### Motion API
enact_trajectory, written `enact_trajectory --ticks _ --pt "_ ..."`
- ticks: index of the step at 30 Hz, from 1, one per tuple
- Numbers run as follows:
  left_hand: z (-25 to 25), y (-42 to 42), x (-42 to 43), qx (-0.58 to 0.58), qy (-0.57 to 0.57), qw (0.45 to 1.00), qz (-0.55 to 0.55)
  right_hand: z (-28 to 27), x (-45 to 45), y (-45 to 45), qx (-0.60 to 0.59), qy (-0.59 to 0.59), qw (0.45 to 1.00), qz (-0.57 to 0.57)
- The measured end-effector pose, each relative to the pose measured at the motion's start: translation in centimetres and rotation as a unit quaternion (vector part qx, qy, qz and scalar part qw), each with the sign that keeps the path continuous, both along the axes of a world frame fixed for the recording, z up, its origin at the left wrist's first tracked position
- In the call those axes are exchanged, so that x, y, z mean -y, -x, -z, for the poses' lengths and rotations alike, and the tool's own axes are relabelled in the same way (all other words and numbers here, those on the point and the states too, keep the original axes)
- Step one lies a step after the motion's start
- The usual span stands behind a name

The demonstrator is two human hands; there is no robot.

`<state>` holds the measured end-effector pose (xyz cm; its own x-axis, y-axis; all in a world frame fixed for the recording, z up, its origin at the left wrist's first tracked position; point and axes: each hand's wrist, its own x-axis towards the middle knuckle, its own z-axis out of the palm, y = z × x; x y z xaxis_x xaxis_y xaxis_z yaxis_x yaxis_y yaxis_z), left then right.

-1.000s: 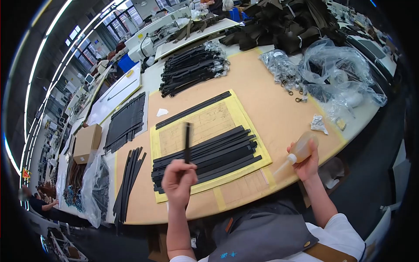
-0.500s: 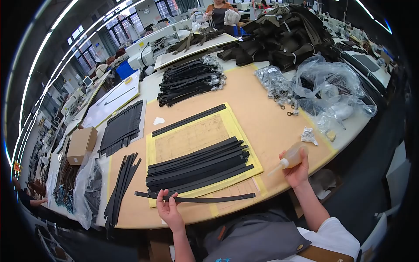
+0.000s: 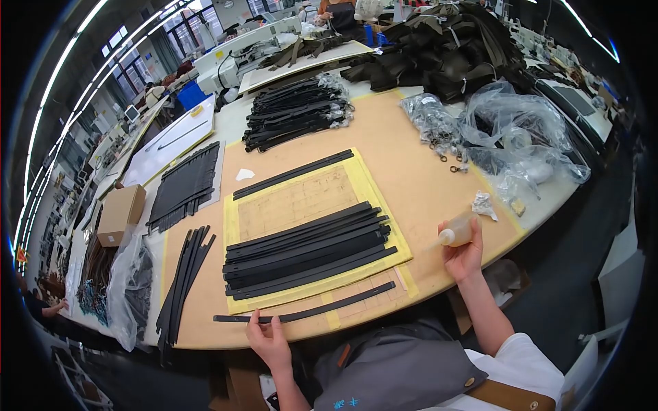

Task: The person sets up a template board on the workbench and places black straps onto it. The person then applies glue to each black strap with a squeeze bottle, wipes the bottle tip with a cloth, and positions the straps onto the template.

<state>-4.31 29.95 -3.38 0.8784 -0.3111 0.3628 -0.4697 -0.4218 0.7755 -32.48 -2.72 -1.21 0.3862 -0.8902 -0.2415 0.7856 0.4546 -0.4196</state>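
Observation:
Near the table's front edge, my left hand pinches a thin black strap close to its left end. The strap slants up to the right, just in front of the yellow-bordered board. My right hand is closed round a translucent squeeze bottle, its nozzle pointing left. Several more black straps lie side by side on the board's near half. A pair or so of straps runs along its far edge.
Loose black straps hang over the front edge at left. A cardboard box, bundled straps, dark fabric pieces and clear plastic bags surround the work area. Crumpled white paper lies beyond the bottle. A co-worker stands behind.
The held strap has come away from the board toward the front edge, its right end now angled upward. The bottle has turned more level. The view has shifted slightly.

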Motion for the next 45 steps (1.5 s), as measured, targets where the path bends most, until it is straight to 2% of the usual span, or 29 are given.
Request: enact_trajectory --ticks 5,8,13,20,25,28,31,34,40,45 --pt "-1.6 0.7 -0.2 0.005 -0.078 0.997 0.017 -0.2 0.1 -0.2 0.003 -0.008 1.0 0.002" --pt "-2.4 0.5 0.3 0.065 -0.126 0.987 0.079 -0.1 0.2 -0.1 0.003 -0.01 1.0 0.003" --pt "-4.8 -0.5 3.1 0.151 -0.093 0.969 0.17 0.3 0.7 0.3 0.051 -0.012 0.998 -0.025" --pt "-7.7 -0.9 7.6 0.223 -0.081 0.928 0.289 0.5 2.9 -0.9 0.163 -0.089 0.981 -0.057" --pt "-8.1 -0.5 8.6 0.232 -0.078 0.908 0.34 1.9 6.3 -1.9 0.249 -0.13 0.958 -0.049" --pt "-8.3 -0.8 8.2 0.239 -0.082 0.906 0.339 2.9 8.8 -2.4 0.255 -0.15 0.955 -0.003" --pt "-8.3 -1.4 7.2 0.234 -0.088 0.906 0.341 4.3 10.4 -2.6 0.29 -0.097 0.951 0.037" --pt "-8.1 -1.6 6.1 0.219 -0.112 0.891 0.381 3.7 9.8 -2.4 0.289 -0.105 0.951 0.025" --pt "-5.9 -0.7 5.1 0.185 -0.143 0.865 0.444 0.2 3.5 -2.4 0.248 -0.067 0.954 -0.156" --pt "-5.5 -0.2 5.4 0.2 -0.122 0.861 0.451 -0.9 1.3 -3.2 0.193 -0.044 0.956 -0.218"
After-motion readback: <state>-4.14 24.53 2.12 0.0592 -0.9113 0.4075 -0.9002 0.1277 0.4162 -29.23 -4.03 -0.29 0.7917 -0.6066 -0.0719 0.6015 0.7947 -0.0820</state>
